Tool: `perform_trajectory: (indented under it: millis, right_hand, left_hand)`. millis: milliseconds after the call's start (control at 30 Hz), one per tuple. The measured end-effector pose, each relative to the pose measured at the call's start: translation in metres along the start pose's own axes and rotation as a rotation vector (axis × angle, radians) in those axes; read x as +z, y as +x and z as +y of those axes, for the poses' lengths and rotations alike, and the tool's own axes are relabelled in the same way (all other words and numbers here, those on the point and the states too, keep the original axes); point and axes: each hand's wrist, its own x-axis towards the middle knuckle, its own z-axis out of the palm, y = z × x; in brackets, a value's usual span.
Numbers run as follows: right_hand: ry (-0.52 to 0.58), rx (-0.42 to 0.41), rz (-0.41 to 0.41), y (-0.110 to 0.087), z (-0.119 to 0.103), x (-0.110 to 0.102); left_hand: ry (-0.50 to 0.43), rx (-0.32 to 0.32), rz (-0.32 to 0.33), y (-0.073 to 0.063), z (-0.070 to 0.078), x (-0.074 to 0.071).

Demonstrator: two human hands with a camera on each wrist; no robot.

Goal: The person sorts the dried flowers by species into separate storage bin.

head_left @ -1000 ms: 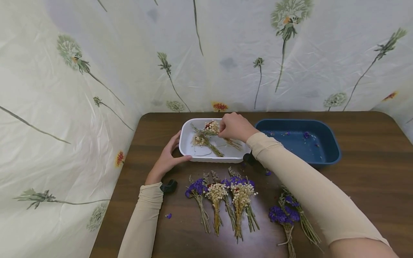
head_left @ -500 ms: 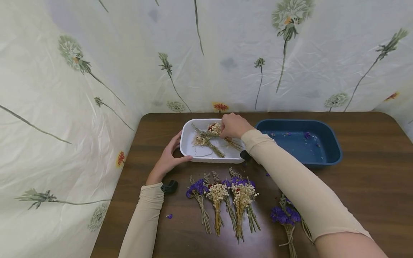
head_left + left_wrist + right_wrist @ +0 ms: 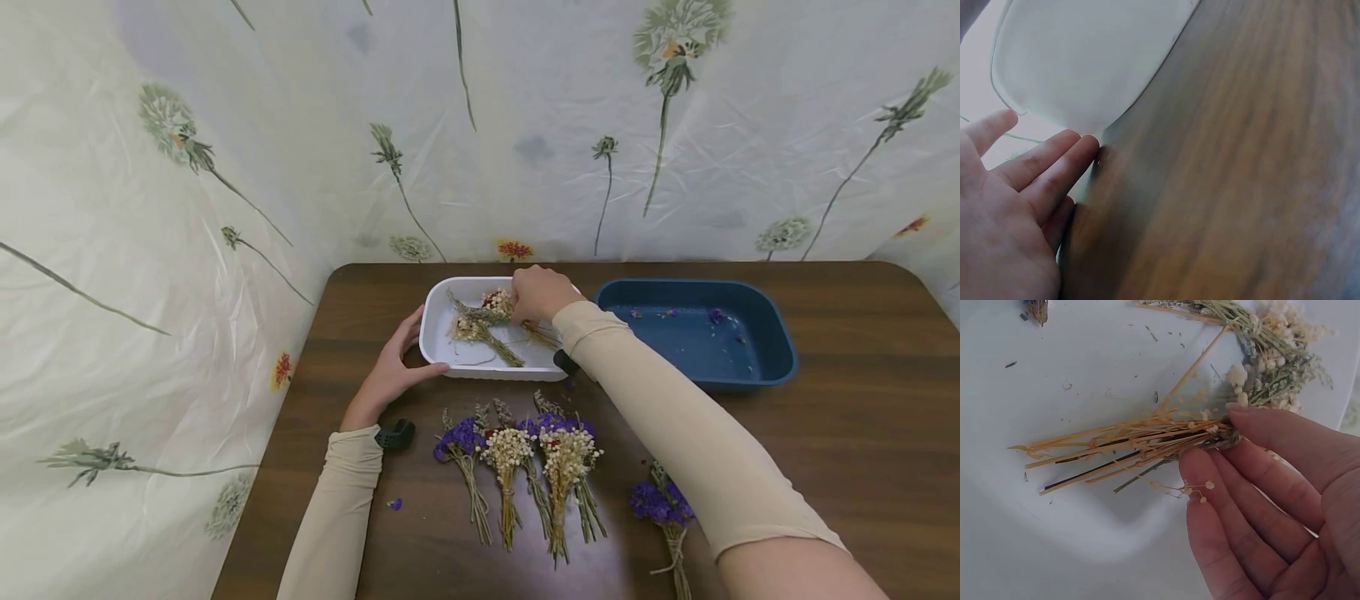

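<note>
My right hand (image 3: pixel 542 293) reaches into the white plastic tub (image 3: pixel 510 374). Thumb and fingers pinch a dried flower bunch (image 3: pixel 1116 453) where its straw-coloured stems meet the cream blossoms; red bits show among its heads in the head view. A second dried bunch (image 3: pixel 501 343), with greenish stems and cream heads, lies in the tub close beside it. At the tub's left end, my left hand (image 3: pixel 393 367) spreads around the outside, thumb at the near rim. In the left wrist view its fingers (image 3: pixel 1060 172) are straight against the white wall.
A blue tub (image 3: pixel 675 354) stands right of the white one, with purple scraps inside. Several dried bunches (image 3: pixel 567 454) lie in a row in front. A twine-tied purple bunch (image 3: pixel 662 504) is at right, partly under my right arm. A loose petal (image 3: pixel 395 504) lies left.
My right forearm has swung a little left and now covers the green-stemmed bunch at the right. The right hand keeps its pinch, and the left hand stays at the tub.
</note>
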Motion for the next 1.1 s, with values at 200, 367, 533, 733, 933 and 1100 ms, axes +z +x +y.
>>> perform_trajectory:
  millis: [200, 367, 533, 733, 933, 1100]
  right_hand:
    - [-0.002, 0.007, -0.014, -0.002, -0.001, -0.002]
    - [-0.004, 0.008, -0.01, -0.003, 0.0, -0.002]
    - [0.013, 0.001, -0.018, -0.002, 0.002, -0.003]
    - [0.06, -0.02, 0.0, -0.008, 0.004, -0.011]
    - [0.121, -0.051, 0.058, -0.015, 0.005, -0.02]
    - [0.176, -0.069, 0.15, -0.023, 0.01, -0.024]
  left_hand:
    - [-0.014, -0.012, -0.006, 0.0, 0.0, 0.0]
    - [-0.021, -0.038, -0.012, 0.0, 0.003, -0.001]
    - [-0.036, -0.04, -0.02, -0.006, 0.025, -0.001]
    - [-0.037, -0.046, -0.02, -0.005, 0.023, 0.0]
    - [-0.029, -0.04, -0.011, 0.001, 0.003, 0.0]
    - [-0.018, -0.026, -0.002, 0.0, 0.0, 0.0]
